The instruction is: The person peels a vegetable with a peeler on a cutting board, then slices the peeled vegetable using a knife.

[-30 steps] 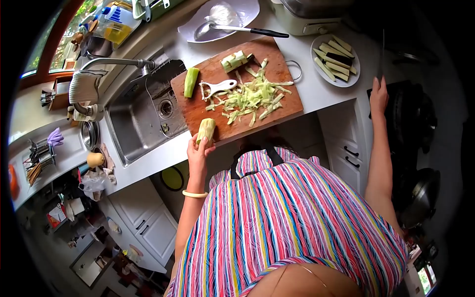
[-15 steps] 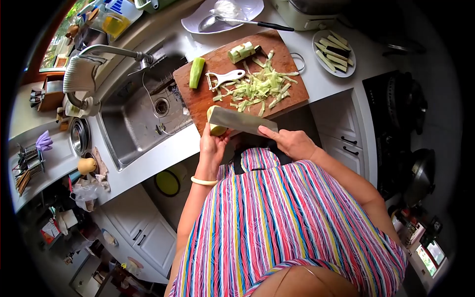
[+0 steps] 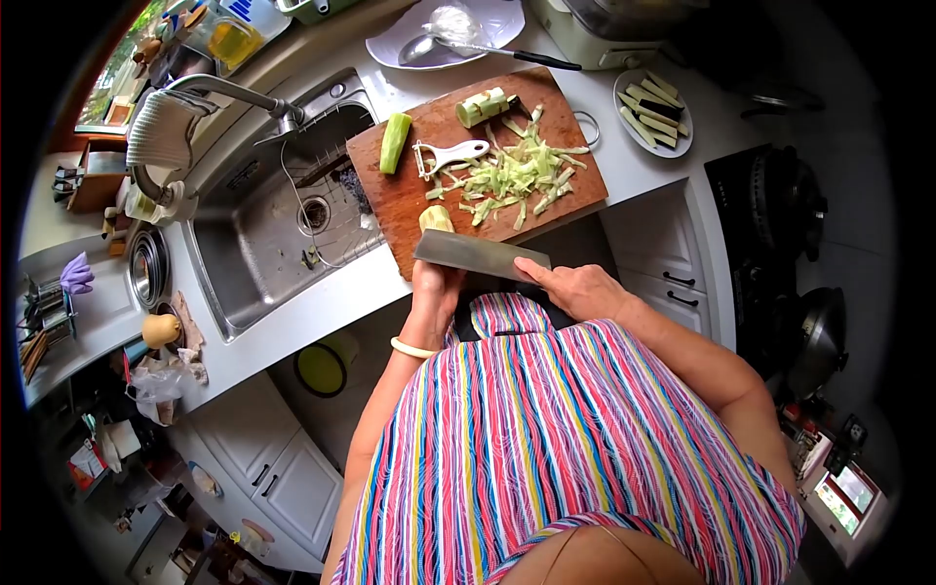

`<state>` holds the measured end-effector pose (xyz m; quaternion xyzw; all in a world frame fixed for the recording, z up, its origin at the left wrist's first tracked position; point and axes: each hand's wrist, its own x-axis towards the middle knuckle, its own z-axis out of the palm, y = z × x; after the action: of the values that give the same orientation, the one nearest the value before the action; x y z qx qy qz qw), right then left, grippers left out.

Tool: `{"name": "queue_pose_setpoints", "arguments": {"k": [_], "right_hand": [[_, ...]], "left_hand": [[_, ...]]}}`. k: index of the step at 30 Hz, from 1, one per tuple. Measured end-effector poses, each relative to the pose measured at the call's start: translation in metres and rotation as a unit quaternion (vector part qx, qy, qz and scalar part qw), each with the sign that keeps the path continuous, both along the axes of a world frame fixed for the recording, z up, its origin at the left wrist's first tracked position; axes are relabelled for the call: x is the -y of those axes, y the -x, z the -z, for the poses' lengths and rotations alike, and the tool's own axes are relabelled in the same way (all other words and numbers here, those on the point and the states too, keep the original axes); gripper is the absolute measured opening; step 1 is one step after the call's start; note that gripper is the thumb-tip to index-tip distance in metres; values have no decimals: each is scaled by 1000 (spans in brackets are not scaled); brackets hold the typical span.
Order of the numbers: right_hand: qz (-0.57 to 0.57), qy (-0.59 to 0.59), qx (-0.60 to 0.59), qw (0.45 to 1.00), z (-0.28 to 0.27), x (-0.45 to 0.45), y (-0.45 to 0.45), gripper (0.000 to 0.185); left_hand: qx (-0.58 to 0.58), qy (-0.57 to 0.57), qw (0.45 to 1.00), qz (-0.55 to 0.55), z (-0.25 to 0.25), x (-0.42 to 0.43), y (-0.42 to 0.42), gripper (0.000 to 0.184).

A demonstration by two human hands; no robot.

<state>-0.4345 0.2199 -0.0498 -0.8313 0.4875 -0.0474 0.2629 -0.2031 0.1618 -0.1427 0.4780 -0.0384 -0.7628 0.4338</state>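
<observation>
Right hand (image 3: 585,291) moved inward; flat metal cleaver (image 3: 478,254) partly hides stubby vegetable (image 3: 436,218).

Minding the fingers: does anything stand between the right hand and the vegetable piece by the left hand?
Only the knife in the right hand: in this view it hides the near end of the vegetable piece and part of the left hand. The peelings lie off that line.
</observation>
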Motion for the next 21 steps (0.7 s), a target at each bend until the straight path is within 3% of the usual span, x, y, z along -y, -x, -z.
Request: {"name": "queue_pose_setpoints", "arguments": {"k": [7, 10, 21], "right_hand": [[-5, -12, 37, 999, 17, 20, -13, 62], [-18, -20, 32, 999, 19, 33, -22, 62], [-21, -2, 34, 999, 39, 60, -49, 59]], "left_hand": [[37, -47, 998, -14, -17, 6, 9, 22], [1, -26, 1000, -2, -8, 5, 4, 25], [39, -6, 999, -36, -9, 20, -11, 29]]}}
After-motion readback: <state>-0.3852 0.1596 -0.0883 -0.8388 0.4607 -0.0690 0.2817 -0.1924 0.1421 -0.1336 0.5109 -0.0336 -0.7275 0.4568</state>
